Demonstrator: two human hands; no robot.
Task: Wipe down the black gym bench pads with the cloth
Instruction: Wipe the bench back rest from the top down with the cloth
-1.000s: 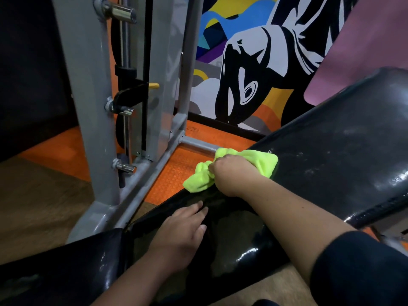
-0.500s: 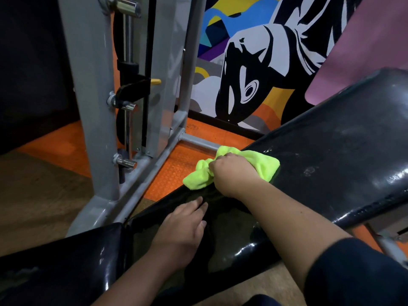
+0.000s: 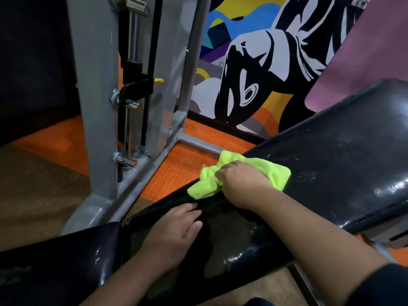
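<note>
Little has shifted since the earlier frames — the right hand (image 3: 240,183) and its cloth (image 3: 238,174) sit at almost the same spot on the pad's far edge, and the left hand (image 3: 174,235) has stayed planted where it was. Nearest the camera, the left hand lies flat on the glossy back pad (image 3: 331,173), its fingers straight and together, palm down, holding nothing. Just to its left, across a narrow gap, sits the black seat pad (image 3: 55,268). Beyond the left hand, the right hand bunches the lime-green cloth, fingers curled down over it and pressing it against the pad near the far edge; part of the cloth spills out to the left of the knuckles, part to the right. A dark sleeve (image 3: 384,286) covers the right upper arm. Past the bench lies orange textured floor matting (image 3: 176,171), then the grey steel rack frame (image 3: 97,107) with chrome pegs — and behind it a colourful painted wall mural (image 3: 254,69).
</note>
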